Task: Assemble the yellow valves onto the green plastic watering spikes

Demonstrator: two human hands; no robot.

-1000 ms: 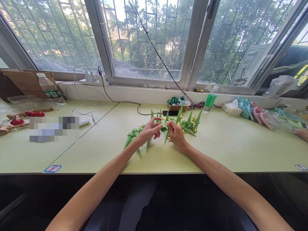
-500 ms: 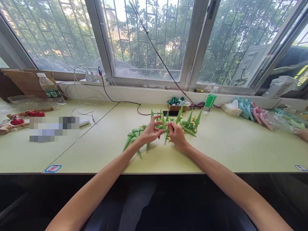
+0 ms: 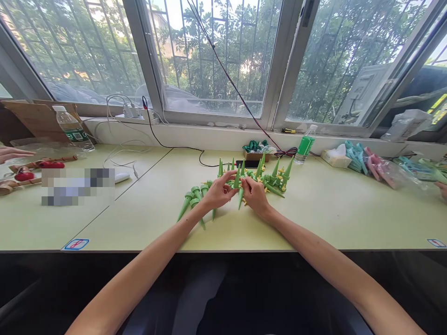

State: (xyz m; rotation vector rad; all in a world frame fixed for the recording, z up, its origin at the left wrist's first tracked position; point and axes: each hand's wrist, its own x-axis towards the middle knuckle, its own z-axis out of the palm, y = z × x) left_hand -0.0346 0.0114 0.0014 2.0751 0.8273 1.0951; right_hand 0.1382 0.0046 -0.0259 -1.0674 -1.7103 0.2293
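Observation:
Green plastic cone-shaped spikes, like plant watering spikes, make up a pile in front of me. My left hand (image 3: pixel 220 191) has its fingers curled around one upright green spike (image 3: pixel 237 178). Pressed close to that spike on its right is my right hand (image 3: pixel 255 194), its thumb and forefinger pinched together; whatever lies in the pinch is too small and covered to make out. Several spikes with yellow fittings (image 3: pixel 275 177) stand and lie behind my right hand. Left of my left wrist, more capped spikes (image 3: pixel 186 204) rest on the table with their points toward me.
A phone (image 3: pixel 248 164) and a small box (image 3: pixel 257 152) of green wrappings lie behind the pile. Water bottles (image 3: pixel 305 145) stand near the window wall. Co-workers' hands show at the left (image 3: pixel 14 153) and right edges. A cable (image 3: pixel 178 148) crosses the yellow table (image 3: pixel 139 223).
My left fingers have drawn in closer around the upright spike. My right hand has shifted very slightly left. A co-worker's hand has come into view at the left edge.

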